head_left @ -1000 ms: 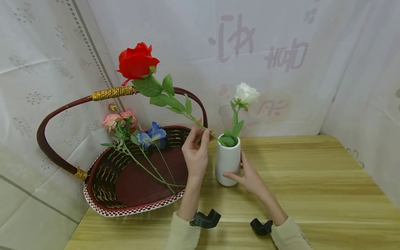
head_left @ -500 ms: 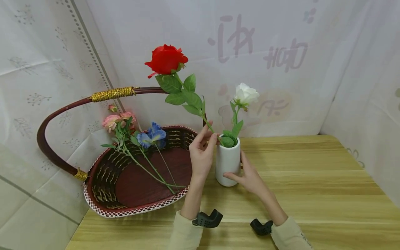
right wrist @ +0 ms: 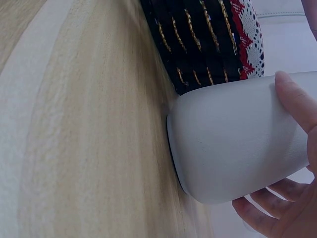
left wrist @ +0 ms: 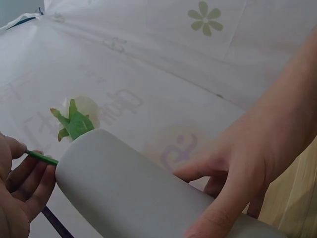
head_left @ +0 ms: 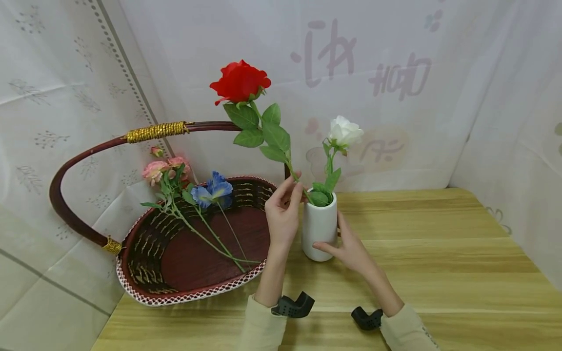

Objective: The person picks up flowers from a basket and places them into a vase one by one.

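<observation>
A red rose [head_left: 242, 83] leans up and left, its lower stem pinched between the thumb and fingers of my left hand [head_left: 282, 217]. In the left wrist view that green stem [left wrist: 43, 158] meets the mouth of the white vase [left wrist: 129, 183]. How deep the stem's end sits is hidden. Standing in the vase [head_left: 319, 231] is a white rose [head_left: 345, 131] with green leaves at the rim. My right hand [head_left: 351, 246] grips the vase low on its right side, thumb in front and fingers behind, as the right wrist view also shows.
Left of the vase stands a dark red woven basket [head_left: 189, 292] with a tall arched handle [head_left: 66, 185]. Pink flowers [head_left: 158, 170] and a blue flower [head_left: 213, 190] lie in it, stems crossing. Patterned cloth hangs behind the wooden table [head_left: 417, 253].
My left hand has moved slightly right and brought the red rose to the right and more upright, its stem at the vase's mouth. The right hand and vase have stayed in place.
</observation>
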`<act>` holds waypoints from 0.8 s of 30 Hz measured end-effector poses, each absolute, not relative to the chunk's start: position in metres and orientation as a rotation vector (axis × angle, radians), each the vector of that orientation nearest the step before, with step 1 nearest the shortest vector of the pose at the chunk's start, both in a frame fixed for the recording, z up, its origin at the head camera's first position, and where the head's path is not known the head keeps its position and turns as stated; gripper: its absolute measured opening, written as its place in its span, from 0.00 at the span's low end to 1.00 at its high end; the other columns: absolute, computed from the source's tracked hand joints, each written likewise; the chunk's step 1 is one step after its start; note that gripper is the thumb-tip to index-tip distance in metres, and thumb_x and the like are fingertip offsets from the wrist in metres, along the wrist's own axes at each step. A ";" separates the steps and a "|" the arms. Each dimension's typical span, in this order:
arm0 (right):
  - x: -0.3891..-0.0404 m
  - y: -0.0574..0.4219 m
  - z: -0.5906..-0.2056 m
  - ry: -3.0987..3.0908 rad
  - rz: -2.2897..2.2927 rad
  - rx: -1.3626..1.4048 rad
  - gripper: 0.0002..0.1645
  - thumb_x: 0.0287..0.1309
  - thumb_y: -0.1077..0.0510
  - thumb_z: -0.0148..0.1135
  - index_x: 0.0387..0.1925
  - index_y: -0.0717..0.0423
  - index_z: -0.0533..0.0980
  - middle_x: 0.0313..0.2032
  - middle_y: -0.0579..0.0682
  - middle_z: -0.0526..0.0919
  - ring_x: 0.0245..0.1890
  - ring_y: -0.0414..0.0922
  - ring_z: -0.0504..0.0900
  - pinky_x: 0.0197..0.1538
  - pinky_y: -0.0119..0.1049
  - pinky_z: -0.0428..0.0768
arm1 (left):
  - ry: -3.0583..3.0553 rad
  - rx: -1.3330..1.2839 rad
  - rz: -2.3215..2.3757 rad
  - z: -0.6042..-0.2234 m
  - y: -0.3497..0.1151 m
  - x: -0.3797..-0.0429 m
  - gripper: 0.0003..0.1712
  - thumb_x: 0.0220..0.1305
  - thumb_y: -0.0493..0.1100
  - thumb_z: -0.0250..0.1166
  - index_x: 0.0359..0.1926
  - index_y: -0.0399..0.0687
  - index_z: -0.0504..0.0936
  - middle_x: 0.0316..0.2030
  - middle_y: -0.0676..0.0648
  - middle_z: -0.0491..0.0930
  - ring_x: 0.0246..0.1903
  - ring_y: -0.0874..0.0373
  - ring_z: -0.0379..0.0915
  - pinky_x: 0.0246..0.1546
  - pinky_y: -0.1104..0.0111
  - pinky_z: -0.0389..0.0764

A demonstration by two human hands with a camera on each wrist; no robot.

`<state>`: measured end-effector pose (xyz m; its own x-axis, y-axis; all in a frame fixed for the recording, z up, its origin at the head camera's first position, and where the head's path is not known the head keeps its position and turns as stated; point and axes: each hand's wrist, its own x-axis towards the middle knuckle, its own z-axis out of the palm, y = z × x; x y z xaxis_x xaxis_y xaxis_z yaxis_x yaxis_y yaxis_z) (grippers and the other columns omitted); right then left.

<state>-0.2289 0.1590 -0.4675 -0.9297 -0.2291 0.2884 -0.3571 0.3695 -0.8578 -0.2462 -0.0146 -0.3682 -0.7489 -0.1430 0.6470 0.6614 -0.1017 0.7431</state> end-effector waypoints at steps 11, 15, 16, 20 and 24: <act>-0.228 0.158 -0.467 -2.509 1.615 0.532 0.65 0.57 0.46 0.76 0.81 0.45 0.42 0.75 0.55 0.58 0.71 0.54 0.64 0.65 0.58 0.72 | -1.668 -0.520 -1.872 -0.368 -0.016 -0.245 0.19 0.71 0.35 0.64 0.61 0.37 0.81 0.37 0.35 0.85 0.34 0.46 0.82 0.38 0.54 0.87; -0.227 0.158 -0.465 -2.517 1.605 0.534 0.65 0.57 0.45 0.76 0.81 0.46 0.41 0.76 0.56 0.57 0.71 0.55 0.64 0.64 0.58 0.73 | -1.653 -0.531 -1.910 -0.369 -0.016 -0.245 0.21 0.74 0.37 0.61 0.65 0.40 0.77 0.38 0.34 0.84 0.34 0.45 0.83 0.40 0.57 0.87; -0.228 0.158 -0.465 -2.519 1.601 0.535 0.66 0.57 0.45 0.75 0.81 0.46 0.41 0.76 0.56 0.57 0.71 0.55 0.64 0.64 0.58 0.73 | -1.645 -0.533 -1.925 -0.369 -0.016 -0.245 0.21 0.75 0.37 0.59 0.66 0.39 0.77 0.38 0.34 0.84 0.35 0.46 0.83 0.40 0.57 0.87; -0.228 0.159 -0.465 -2.514 1.594 0.539 0.65 0.57 0.45 0.76 0.81 0.47 0.41 0.75 0.57 0.58 0.70 0.56 0.65 0.64 0.58 0.74 | -1.619 -0.531 -1.955 -0.369 -0.016 -0.246 0.19 0.77 0.38 0.57 0.64 0.36 0.77 0.37 0.33 0.84 0.35 0.52 0.83 0.39 0.60 0.87; -0.228 0.159 -0.466 -2.505 1.605 0.542 0.65 0.57 0.46 0.76 0.81 0.47 0.42 0.74 0.57 0.60 0.70 0.55 0.65 0.64 0.59 0.73 | -1.599 -0.548 -1.948 -0.370 -0.016 -0.247 0.17 0.76 0.36 0.58 0.61 0.35 0.79 0.35 0.32 0.83 0.33 0.55 0.82 0.38 0.61 0.87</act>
<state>-0.2281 0.1591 -0.4658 -0.9291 -0.2333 0.2868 -0.3581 0.3747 -0.8552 -0.2468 -0.0157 -0.3697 -0.7625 -0.1597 0.6270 0.6461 -0.1366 0.7509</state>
